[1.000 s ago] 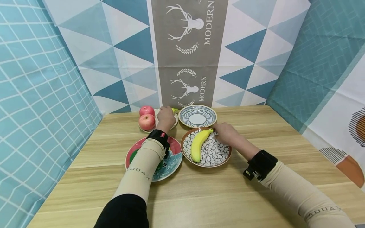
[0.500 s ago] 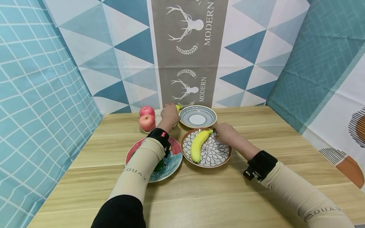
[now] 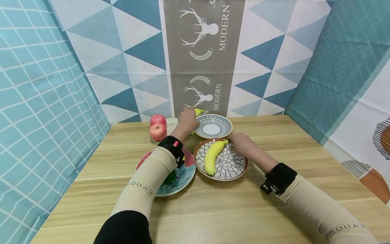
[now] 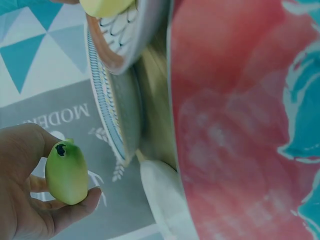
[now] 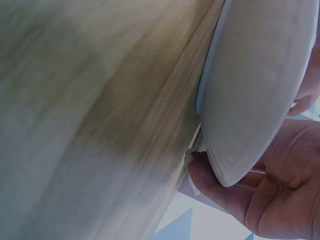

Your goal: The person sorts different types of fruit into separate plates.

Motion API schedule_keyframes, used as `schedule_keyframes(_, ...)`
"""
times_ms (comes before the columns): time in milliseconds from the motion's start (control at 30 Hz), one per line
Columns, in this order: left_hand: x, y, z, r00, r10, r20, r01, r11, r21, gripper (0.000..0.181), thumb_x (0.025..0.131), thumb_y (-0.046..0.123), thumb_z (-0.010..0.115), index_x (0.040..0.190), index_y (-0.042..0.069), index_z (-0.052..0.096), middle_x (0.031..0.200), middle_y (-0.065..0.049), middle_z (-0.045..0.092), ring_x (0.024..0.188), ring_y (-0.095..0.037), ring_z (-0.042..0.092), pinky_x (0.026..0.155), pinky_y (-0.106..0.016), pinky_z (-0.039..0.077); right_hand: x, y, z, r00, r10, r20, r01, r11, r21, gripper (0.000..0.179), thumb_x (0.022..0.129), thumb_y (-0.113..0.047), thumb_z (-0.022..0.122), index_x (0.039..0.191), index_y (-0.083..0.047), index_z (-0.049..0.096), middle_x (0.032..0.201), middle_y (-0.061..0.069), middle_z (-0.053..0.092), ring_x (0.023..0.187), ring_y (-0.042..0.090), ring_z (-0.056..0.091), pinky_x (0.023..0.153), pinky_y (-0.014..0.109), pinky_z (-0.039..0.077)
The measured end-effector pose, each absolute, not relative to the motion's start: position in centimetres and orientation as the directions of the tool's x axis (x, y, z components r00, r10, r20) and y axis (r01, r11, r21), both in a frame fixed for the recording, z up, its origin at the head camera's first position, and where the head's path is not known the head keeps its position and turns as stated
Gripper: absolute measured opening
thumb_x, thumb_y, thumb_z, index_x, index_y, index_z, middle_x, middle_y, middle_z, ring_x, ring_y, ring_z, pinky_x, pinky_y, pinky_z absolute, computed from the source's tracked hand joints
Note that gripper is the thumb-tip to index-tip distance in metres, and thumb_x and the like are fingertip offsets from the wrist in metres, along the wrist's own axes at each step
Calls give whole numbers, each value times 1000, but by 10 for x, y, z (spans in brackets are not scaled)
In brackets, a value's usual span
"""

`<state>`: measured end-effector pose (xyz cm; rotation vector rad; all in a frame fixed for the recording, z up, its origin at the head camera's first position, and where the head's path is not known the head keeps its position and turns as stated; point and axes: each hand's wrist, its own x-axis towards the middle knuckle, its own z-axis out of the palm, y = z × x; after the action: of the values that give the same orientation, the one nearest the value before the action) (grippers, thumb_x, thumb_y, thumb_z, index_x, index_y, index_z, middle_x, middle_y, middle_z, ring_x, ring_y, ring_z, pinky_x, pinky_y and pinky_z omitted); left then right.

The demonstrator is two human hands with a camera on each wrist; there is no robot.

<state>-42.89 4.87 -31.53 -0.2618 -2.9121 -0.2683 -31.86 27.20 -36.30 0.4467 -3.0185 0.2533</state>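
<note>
My left hand (image 3: 187, 119) grips a yellow-green banana (image 4: 67, 175), raised over the gap between the two back plates. Its yellow tip (image 3: 199, 112) pokes out to the right of the fingers, and the left wrist view shows its dark end nearly head-on. At the brown-rimmed flower-patterned plate (image 3: 233, 166), my right hand (image 3: 242, 145) pinches the right back rim; the right wrist view shows the thumb against the plate's white underside (image 5: 255, 85). A yellow banana (image 3: 213, 157) lies in that plate, its stem near the right fingers.
Behind stands a blue-striped plate (image 3: 211, 129). A pale plate (image 3: 171, 123) with two apples (image 3: 158, 131) is at back left. Under my left forearm sits a large red-and-blue plate (image 3: 182, 178) holding a dark green item (image 3: 170, 178), partly hidden. A patterned backdrop (image 3: 146, 67) closes the table's rear.
My left hand has lifted the banana off the pale plate and carried it up and right toward the striped plate. My right hand stays at the flower-patterned plate's rim.
</note>
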Motion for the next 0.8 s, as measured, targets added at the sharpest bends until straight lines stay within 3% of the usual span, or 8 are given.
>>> schedule_keyframes(500,-398,63,-304,-952,197,236,257,931,258,76,87,25,81,148,-2,46,133,-25,52,114,-42,65,92,-48,59,-320,273,-360,-945,-294,144,-313,939,-140,39,93,-6,76,131,-4,67,108,22,73,101,42,70,88,54,59)
schedule_keyframes(800,-380,64,-313,-940,255,226,312,909,275,78,86,22,80,151,-1,44,147,-30,49,120,-45,64,94,-50,59,-319,274,-365,-950,-285,126,-303,940,-157,41,93,-6,76,133,-5,67,111,22,73,102,40,70,88,53,60)
